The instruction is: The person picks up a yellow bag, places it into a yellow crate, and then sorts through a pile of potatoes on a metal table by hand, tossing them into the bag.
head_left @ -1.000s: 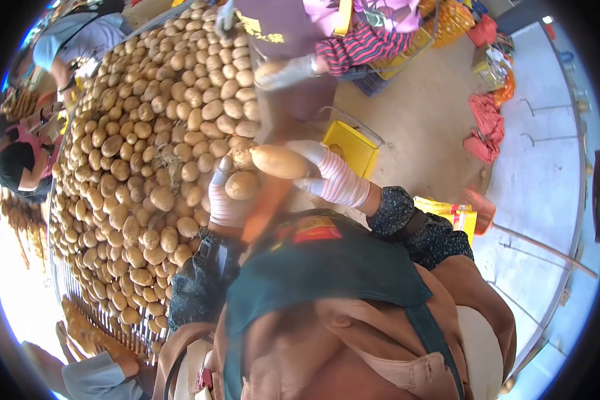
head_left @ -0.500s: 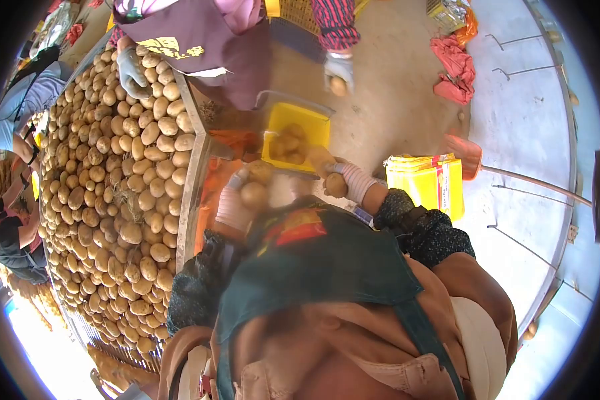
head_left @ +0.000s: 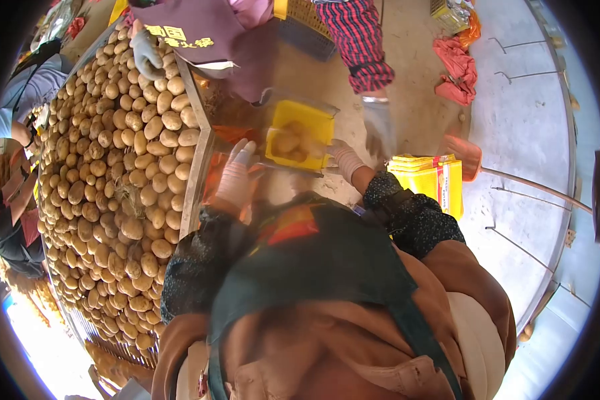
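My left hand [head_left: 239, 169], in a pale glove with a pinkish striped cuff, hovers between the potato bin and the yellow basket. Its fingers are stretched out and nothing shows in them. At the right rim of the yellow basket [head_left: 281, 116] is my right hand [head_left: 345, 161], gloved the same way. Its fingers reach toward the inside, extended, with no potato visible in them. Several potatoes [head_left: 290, 141] lie in the basket, slightly blurred. A large heap of potatoes [head_left: 130, 230] fills the bin on my left.
Across from me a co-worker in a maroon apron has one gloved hand [head_left: 147, 57] over the heap and another [head_left: 379, 127], blurred, near stacked yellow bags [head_left: 427, 183]. A wooden bin edge [head_left: 197, 160] borders the heap. A red shovel [head_left: 470, 157] and red sacks [head_left: 455, 70] lie right.
The potatoes that both my hands held are gone from them. My left hand has opened and risen slightly; my right has moved to the basket rim. The co-worker's right-side arm has swung toward the yellow bags.
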Demonstrator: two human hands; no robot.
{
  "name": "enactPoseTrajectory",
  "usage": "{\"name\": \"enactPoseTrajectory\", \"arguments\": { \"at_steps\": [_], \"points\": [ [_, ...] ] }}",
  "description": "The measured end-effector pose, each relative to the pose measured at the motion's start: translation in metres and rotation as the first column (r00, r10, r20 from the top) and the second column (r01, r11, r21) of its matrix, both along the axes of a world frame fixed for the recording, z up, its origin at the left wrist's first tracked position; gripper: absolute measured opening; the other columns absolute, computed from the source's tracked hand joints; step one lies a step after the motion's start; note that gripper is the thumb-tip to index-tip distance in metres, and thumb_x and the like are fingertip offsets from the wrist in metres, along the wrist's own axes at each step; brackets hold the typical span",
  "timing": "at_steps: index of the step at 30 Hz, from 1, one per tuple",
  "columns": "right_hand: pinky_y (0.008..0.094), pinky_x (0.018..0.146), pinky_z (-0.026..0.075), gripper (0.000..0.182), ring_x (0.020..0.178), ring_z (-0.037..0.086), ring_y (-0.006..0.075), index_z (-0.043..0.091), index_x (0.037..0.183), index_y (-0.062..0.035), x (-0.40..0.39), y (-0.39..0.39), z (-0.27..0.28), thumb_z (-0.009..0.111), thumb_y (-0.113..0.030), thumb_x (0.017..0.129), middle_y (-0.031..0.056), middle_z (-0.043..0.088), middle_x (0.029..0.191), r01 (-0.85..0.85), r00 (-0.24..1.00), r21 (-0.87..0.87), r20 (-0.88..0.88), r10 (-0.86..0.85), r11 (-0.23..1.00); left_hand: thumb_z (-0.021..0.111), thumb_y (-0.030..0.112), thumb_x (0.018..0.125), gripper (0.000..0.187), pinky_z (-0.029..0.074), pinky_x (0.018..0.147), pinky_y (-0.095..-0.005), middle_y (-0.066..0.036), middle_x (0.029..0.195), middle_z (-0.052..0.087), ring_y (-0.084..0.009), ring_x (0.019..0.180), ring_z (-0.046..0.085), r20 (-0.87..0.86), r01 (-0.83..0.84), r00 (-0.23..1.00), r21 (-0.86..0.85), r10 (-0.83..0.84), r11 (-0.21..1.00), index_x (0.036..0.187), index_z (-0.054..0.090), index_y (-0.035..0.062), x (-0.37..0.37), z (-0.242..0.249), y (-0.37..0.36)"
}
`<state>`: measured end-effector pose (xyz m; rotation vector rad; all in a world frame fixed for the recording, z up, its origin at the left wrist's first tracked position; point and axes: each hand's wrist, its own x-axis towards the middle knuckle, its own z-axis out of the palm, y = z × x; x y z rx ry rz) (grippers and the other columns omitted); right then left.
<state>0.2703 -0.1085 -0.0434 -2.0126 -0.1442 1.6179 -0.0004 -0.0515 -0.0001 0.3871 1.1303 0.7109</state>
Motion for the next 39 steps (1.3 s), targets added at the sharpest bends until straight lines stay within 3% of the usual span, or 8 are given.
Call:
{"name": "enactPoseTrajectory", "arguments": {
  "at_steps": [9, 11, 13, 14, 19, 25, 28, 39],
  "points": [
    [0.0364, 0.077, 0.056, 0.028, 0.083, 0.066, 0.0214, 0.067, 0.114, -0.0026, -0.065, 0.008, -0.036, 0.064, -0.02, 0.091, 0.0095, 0.069, 0.099, -0.519, 0.853, 0.232, 0.071, 0.518, 0.823, 0.063, 0.024, 0.099, 0.03, 0.056, 0.079, -0.0363, -0.009, 0.108, 0.068, -0.0231, 0.099, 0.068, -0.351, 0.082, 0.934, 0.399, 0.069, 0.913, 0.123, 0.061, 0.0068, -0.174, -0.013, -0.05],
    [0.0367, 0.087, 0.051, 0.025, 0.092, 0.066, 0.0226, 0.07, 0.102, 0.0017, -0.099, 0.019, -0.023, 0.061, -0.018, 0.09, 0.0152, 0.071, 0.098, -0.685, 0.728, 0.328, 0.284, 0.624, 0.651, 0.069, 0.014, 0.092, 0.025, 0.057, 0.081, -0.0336, -0.009, 0.103, 0.068, -0.0222, 0.098, 0.069, -0.927, 0.818, 0.215, 0.343, 0.306, 0.462, 0.116, 0.065, 0.0085, -0.209, 0.018, -0.055],
    [0.0338, 0.08, 0.054, 0.025, 0.086, 0.067, 0.0189, 0.07, 0.11, 0.0005, -0.136, 0.044, -0.003, 0.061, -0.014, 0.092, 0.0101, 0.072, 0.09, -0.743, 0.66, 0.421, 0.328, 0.676, 0.521, 0.068, 0.015, 0.093, 0.031, 0.056, 0.076, -0.0314, -0.007, 0.102, 0.07, -0.019, 0.091, 0.068, -0.468, 0.032, 0.866, 0.401, 0.175, 0.916, 0.123, 0.064, 0.0051, -0.224, 0.032, -0.068],
    [0.0321, 0.076, 0.055, 0.02, 0.081, 0.067, 0.0176, 0.07, 0.108, -0.0001, -0.16, 0.051, 0.011, 0.062, -0.008, 0.091, 0.0085, 0.072, 0.089, -0.735, 0.663, 0.489, 0.372, 0.65, 0.47, 0.068, 0.015, 0.094, 0.034, 0.056, 0.074, -0.0304, -0.005, 0.101, 0.07, -0.0173, 0.088, 0.068, -0.214, -0.423, 0.862, 0.198, 0.46, 0.884, 0.126, 0.063, 0.0034, -0.231, 0.039, -0.074],
    [0.0433, 0.088, 0.052, 0.019, 0.098, 0.063, 0.0374, 0.068, 0.104, -0.0016, -0.268, 0.117, 0.034, 0.066, -0.003, 0.085, 0.0183, 0.067, 0.104, -0.774, 0.404, 0.585, 0.751, 0.522, -0.243, 0.069, 0.017, 0.095, 0.038, 0.052, 0.077, -0.0282, -0.004, 0.106, 0.067, -0.0107, 0.083, 0.059, -0.383, -0.564, 0.641, 0.353, 0.665, 0.747, 0.129, 0.062, 0.0013, -0.302, 0.072, -0.085],
    [0.0466, 0.085, 0.052, 0.018, 0.095, 0.064, 0.0395, 0.068, 0.101, -0.0033, -0.334, 0.103, 0.051, 0.067, -0.006, 0.083, 0.0175, 0.068, 0.101, -0.714, 0.358, 0.529, 0.839, 0.41, -0.459, 0.067, 0.007, 0.094, 0.027, 0.05, 0.076, -0.0238, -0.005, 0.101, 0.068, -0.0091, 0.086, 0.059, -0.551, -0.423, 0.177, 0.706, 0.816, 0.568, 0.119, 0.067, -0.0001, -0.386, 0.08, -0.143],
    [0.0468, 0.083, 0.054, 0.018, 0.094, 0.066, 0.0397, 0.069, 0.104, -0.0048, -0.355, 0.089, 0.06, 0.066, -0.013, 0.088, 0.0189, 0.07, 0.099, -0.721, 0.272, 0.519, 0.821, 0.502, -0.459, 0.068, 0.035, 0.093, 0.047, 0.052, 0.087, -0.0402, -0.02, 0.108, 0.07, -0.0307, 0.096, 0.067, -0.856, -0.223, -0.048, 0.512, 0.515, 0.83, 0.126, 0.064, 0.0012, -0.435, 0.051, -0.153],
    [0.0462, 0.094, 0.053, 0.065, 0.114, 0.063, 0.0376, 0.052, 0.135, -0.0063, -0.48, 0.081, 0.113, 0.071, -0.047, 0.088, 0.0192, 0.061, 0.132, -0.859, -0.182, 0.137, 0.819, 0.544, -0.493, 0.082, 0.027, 0.079, 0.069, 0.051, 0.095, -0.0425, -0.016, 0.124, 0.061, -0.0332, 0.112, 0.062, -0.921, 0.108, 0.103, 0.386, 0.376, 0.916, 0.138, 0.054, 0.0063, -0.432, 0.069, -0.148]
  ]
}}
